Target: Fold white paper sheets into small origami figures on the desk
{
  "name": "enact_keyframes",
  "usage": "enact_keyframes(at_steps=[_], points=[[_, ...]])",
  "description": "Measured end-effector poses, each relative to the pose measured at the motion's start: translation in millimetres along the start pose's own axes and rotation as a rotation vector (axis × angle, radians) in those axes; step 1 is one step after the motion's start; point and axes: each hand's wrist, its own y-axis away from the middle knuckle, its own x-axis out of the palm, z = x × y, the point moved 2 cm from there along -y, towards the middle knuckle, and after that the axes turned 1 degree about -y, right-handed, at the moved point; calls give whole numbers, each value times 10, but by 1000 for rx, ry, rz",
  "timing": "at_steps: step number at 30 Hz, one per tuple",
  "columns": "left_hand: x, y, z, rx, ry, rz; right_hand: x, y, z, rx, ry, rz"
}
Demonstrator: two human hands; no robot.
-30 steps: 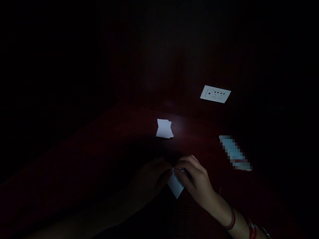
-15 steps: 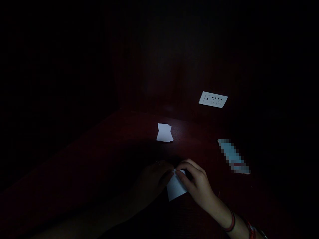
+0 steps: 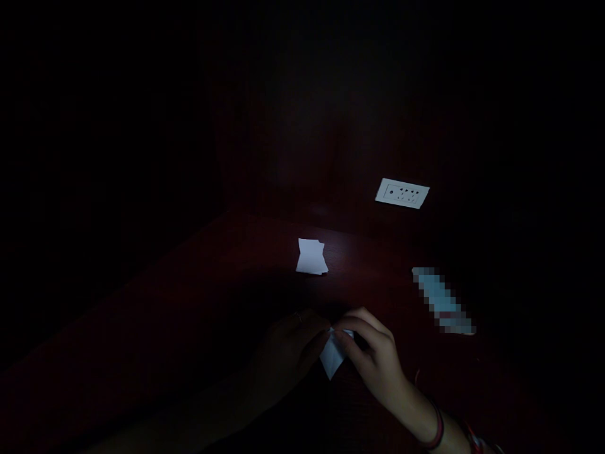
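In a very dark scene both my hands meet over a dark red table (image 3: 198, 296). My right hand (image 3: 373, 353) pinches a small white piece of paper (image 3: 332, 357) at its top, thumb and fingers closed on it. My left hand (image 3: 290, 347) is in deep shadow, a ring just showing, with its fingertips closed on the same paper's left edge. The paper hangs to a point just above the table.
A folded white paper (image 3: 311, 256) lies on the table farther back. A white wall socket plate (image 3: 402, 193) is on the back wall to the right. A blurred-out flat object (image 3: 442, 301) lies at the right. Red bands circle my right wrist (image 3: 439, 429).
The paper between my hands has narrowed from a wider flap into a smaller pointed shape. Both hands stay together; the view has tilted slightly, so everything sits a little lower.
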Motion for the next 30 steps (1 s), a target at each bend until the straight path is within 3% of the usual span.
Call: enact_keyframes(at_steps=[11,23,30], points=[[49,25,24,-20,2,3,49,-4,-29,-7,-25,-51],[-25,22,-24,11,35,66,25,-23,-14,-55,68,97],[-35,9,-18,3,66,78,-20,-35,-51,-58,48,94]])
